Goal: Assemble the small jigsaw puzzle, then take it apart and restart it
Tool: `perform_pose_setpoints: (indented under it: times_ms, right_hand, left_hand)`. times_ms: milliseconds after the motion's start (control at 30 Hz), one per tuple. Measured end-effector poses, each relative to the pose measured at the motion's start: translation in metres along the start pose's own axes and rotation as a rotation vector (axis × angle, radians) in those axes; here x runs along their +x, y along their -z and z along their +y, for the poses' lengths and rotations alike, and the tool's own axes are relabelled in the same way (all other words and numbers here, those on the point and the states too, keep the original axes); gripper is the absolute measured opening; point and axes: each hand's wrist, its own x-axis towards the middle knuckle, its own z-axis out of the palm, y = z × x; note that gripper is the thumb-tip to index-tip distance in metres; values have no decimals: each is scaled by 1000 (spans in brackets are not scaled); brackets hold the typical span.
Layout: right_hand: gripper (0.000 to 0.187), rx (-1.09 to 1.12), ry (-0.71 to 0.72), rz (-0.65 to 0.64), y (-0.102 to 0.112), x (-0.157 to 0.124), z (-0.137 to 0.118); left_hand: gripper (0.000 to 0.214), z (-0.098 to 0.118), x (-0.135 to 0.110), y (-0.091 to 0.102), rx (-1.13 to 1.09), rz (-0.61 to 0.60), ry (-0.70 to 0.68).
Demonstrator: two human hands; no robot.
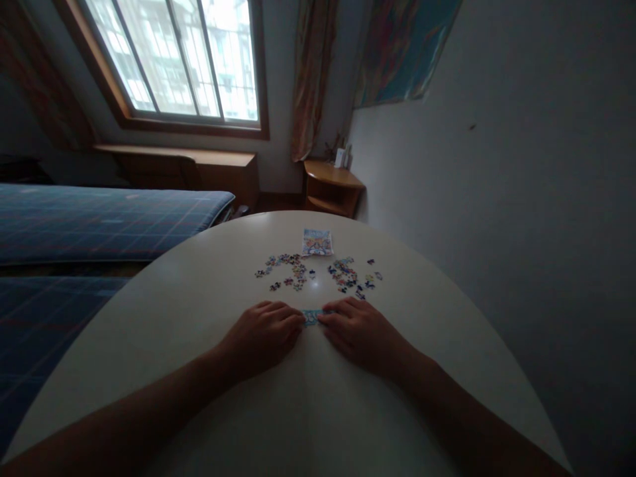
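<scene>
A small light-blue strip of joined jigsaw pieces [311,318] lies on the white round table between my hands. My left hand [265,333] has its curled fingers closed on the strip's left end. From the other side, my right hand [360,331] grips the right end with thumb and fingers; both ends are partly hidden by fingertips. Just beyond are two loose groups of jigsaw pieces, a left heap [298,268] and a right heap [344,275]. A single piece [312,273] sits between them. Behind the heaps lies a colourful picture sheet [317,242].
The round table [199,318] has its right edge near a wall [521,218]. To the left stands a bed with a blue plaid mattress [109,222]. A wooden corner shelf [334,175] and a desk [213,158] under the window are at the back.
</scene>
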Motion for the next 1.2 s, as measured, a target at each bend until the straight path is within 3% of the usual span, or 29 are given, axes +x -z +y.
perform_pose_setpoints:
  times_ms: [300, 1200]
  right_hand:
    - [25, -27, -44, 25, -4, 1, -1]
    - [25, 4, -20, 31, -5, 0, 2]
  left_hand:
    - [20, 0, 1, -2, 6, -70, 3]
    - [18, -4, 0, -4, -1, -43, -53]
